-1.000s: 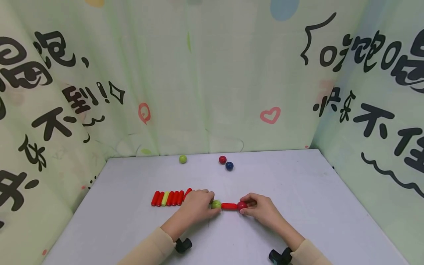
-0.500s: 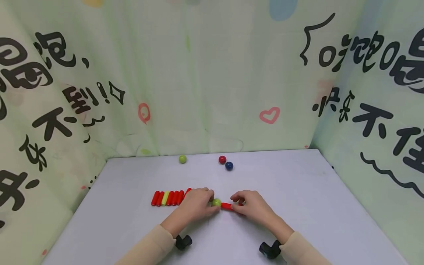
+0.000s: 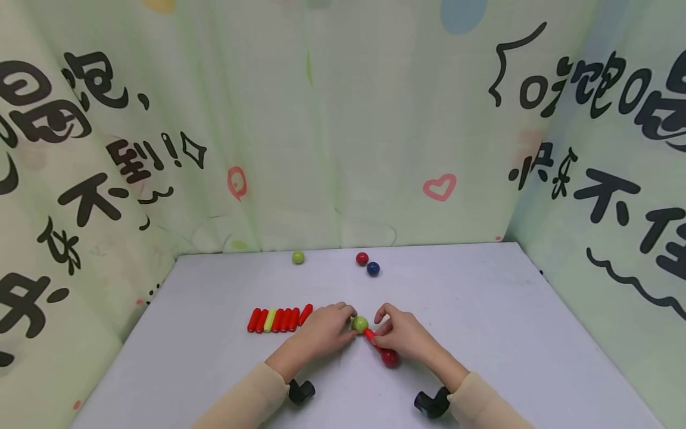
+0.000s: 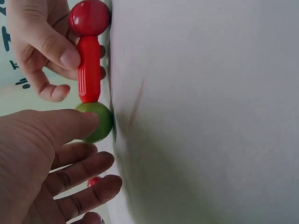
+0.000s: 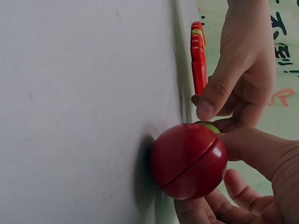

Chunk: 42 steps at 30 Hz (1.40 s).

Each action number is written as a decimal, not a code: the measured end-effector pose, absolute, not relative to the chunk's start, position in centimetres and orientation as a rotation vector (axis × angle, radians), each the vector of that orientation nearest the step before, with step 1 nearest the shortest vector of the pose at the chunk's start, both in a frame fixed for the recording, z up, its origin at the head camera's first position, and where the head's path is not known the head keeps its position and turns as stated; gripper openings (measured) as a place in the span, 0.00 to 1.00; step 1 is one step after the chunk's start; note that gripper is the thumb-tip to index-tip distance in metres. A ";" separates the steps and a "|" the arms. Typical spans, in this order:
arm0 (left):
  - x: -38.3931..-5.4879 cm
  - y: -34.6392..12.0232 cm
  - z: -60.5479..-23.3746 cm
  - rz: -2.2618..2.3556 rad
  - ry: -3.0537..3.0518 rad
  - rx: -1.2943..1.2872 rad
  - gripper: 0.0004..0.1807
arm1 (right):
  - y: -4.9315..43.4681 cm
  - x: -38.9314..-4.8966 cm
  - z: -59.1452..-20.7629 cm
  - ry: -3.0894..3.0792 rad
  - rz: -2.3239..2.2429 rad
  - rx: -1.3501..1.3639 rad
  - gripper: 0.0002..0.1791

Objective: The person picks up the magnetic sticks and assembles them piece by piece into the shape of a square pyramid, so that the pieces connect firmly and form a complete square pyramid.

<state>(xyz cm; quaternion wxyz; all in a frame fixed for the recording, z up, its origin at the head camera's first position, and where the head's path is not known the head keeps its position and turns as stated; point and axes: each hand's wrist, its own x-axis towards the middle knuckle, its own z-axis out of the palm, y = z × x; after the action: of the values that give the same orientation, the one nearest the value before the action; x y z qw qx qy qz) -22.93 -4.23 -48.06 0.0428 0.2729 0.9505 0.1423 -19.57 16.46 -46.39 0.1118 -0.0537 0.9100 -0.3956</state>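
Note:
A red magnetic stick (image 3: 370, 336) joins a green ball (image 3: 359, 324) at one end and a red ball (image 3: 390, 358) at the other. My left hand (image 3: 327, 328) pinches the green ball between thumb and fingers; in the left wrist view its thumb lies over that ball (image 4: 100, 128), other fingers spread below. My right hand (image 3: 404, 335) pinches the stick (image 4: 88, 70) between thumb and fingers, close to the red ball (image 4: 89, 17). In the right wrist view this red ball (image 5: 187, 161) hides most of the stick, and only a sliver of green shows behind.
A row of several red sticks (image 3: 278, 320) with one yellow-green stick (image 3: 270, 320) lies left of my left hand. Farther back on the white table (image 3: 455, 286) are a green ball (image 3: 298, 257), a red ball (image 3: 362, 258) and a blue ball (image 3: 373, 269). Printed curtains surround the table.
My right hand has shifted from the red ball to the stick. The stick has swung from level to slanting, its red ball now nearer me. The green ball and left hand moved slightly right.

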 end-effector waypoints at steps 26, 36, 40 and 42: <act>-23.5 -9.0 -47.1 0.109 3.177 0.317 0.25 | 18.5 -19.0 -46.8 2.704 -1.243 0.013 0.19; -23.1 -9.0 -47.5 0.052 3.266 0.440 0.20 | 18.6 -19.0 -47.5 2.687 -1.276 0.035 0.19; -23.1 -8.9 -47.6 0.069 3.257 0.477 0.19 | 18.5 -19.0 -47.5 2.684 -1.283 0.035 0.18; -23.1 -8.8 -47.7 0.092 3.242 0.502 0.18 | 18.5 -18.9 -47.5 2.683 -1.289 0.030 0.18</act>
<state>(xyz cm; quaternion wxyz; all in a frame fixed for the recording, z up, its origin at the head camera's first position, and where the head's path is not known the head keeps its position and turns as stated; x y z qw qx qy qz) -23.10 -8.79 -47.69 -0.0699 0.1526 0.9854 0.0279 -18.90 18.47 -47.48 0.0824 0.0101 0.8983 -0.4315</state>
